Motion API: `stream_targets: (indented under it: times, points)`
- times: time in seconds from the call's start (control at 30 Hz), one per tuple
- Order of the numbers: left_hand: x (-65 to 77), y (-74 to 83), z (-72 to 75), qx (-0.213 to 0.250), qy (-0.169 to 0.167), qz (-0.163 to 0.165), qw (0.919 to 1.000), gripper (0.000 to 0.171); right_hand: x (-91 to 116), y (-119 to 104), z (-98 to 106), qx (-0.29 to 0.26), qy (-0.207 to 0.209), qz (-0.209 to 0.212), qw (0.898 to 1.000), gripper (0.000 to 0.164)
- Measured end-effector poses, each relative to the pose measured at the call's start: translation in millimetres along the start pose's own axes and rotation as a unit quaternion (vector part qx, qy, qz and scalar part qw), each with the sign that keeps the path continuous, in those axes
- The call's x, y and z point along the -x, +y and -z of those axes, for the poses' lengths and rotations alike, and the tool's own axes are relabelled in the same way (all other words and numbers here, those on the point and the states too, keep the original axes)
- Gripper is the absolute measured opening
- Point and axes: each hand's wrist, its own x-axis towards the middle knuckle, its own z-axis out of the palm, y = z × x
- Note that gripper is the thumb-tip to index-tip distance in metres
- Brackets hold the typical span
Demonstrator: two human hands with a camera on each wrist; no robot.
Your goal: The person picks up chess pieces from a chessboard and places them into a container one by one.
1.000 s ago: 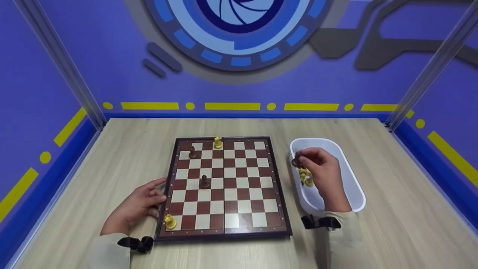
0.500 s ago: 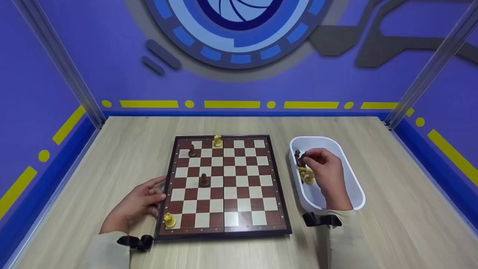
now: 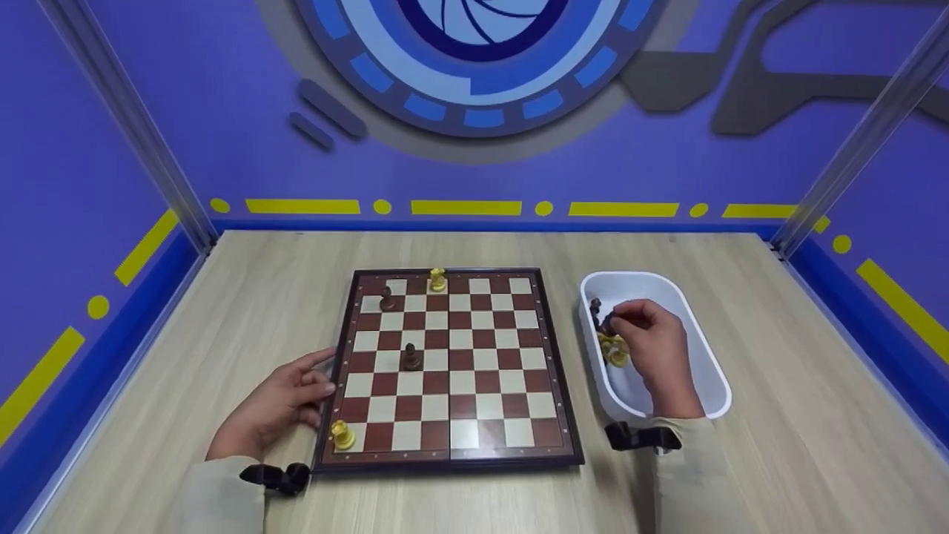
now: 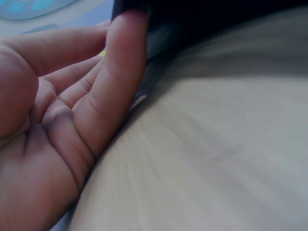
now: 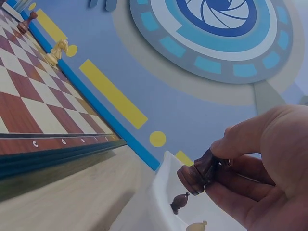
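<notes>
In the head view my right hand (image 3: 656,348) is over the white plastic box (image 3: 693,319). Thumb and fingers pinch a dark brown chess piece (image 5: 196,174), tilted, its base outward and its top hidden by the fingers. Below it, dark and yellow chess pieces (image 3: 615,354) lie in the box. My left hand (image 3: 285,400) rests at the left edge of the chessboard (image 3: 511,356), fingertips against the dark rim. On the board stand a yellow knight (image 3: 437,280) at the far edge, a yellow piece (image 3: 342,435) at the near left corner, and dark pieces (image 3: 411,357) between.
The board and box stand side by side on a light wood-grain table (image 3: 282,282), a narrow strip of table between them. A blue-purple back wall (image 3: 474,174) and side panels with metal corner posts (image 3: 141,126) enclose the table.
My right hand has shifted slightly rightward within the box, still pinching the dark piece. Another dark piece by the box's left wall has come into sight. My left hand stays at the board's edge.
</notes>
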Motion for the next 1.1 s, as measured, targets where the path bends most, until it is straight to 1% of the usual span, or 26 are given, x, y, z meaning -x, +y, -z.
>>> stream_targets:
  times: [0.1, 0.23, 0.37, 0.47, 0.63, 0.73, 0.87, 1.0, 1.1]
  points:
    - [-1.4, -1.1, -0.1, 0.001, -0.003, -0.002, 1.0000, 0.076, 0.0, 1.9, 1.7, 0.018, 0.001, -0.003, 1.000, 0.016]
    - [-1.1, -0.8, -0.1, 0.005, -0.003, -0.002, 1.0000, 0.076, -1.0, 3.6, 2.0, 0.020, 0.001, -0.003, 1.000, 0.016]
    - [1.3, 0.2, -1.4, 0.004, -0.007, -0.004, 1.0000, 0.076, -0.6, 3.5, 1.6, 0.036, 0.011, 0.001, 0.999, 0.016]
    - [2.7, 1.0, -2.3, 0.003, -0.012, -0.007, 0.9999, 0.076, -0.2, 2.6, 1.9, 0.055, 0.022, -0.003, 0.998, 0.017]
    - [2.4, 1.0, -1.5, 0.004, -0.016, -0.010, 0.9998, 0.076, -0.6, 2.2, 2.5, 0.039, 0.029, -0.018, 0.999, 0.019]
    - [1.4, 0.4, -0.9, 0.004, -0.015, -0.009, 0.9998, 0.075, -1.1, 2.8, 2.3, 0.027, 0.025, -0.019, 0.999, 0.018]
    - [0.7, -0.4, -0.2, 0.002, -0.007, -0.002, 1.0000, 0.075, -1.5, 2.2, 1.8, 0.023, 0.016, -0.021, 0.999, 0.019]
    - [0.5, -0.3, -0.5, 0.002, -0.005, -0.002, 1.0000, 0.075, -0.2, 0.0, 1.5, 0.018, -0.006, -0.031, 0.999, 0.021]
    - [0.2, -0.3, -0.9, 0.004, -0.006, -0.002, 1.0000, 0.075, 0.9, -1.9, 0.0, 0.025, -0.017, -0.031, 0.999, 0.021]
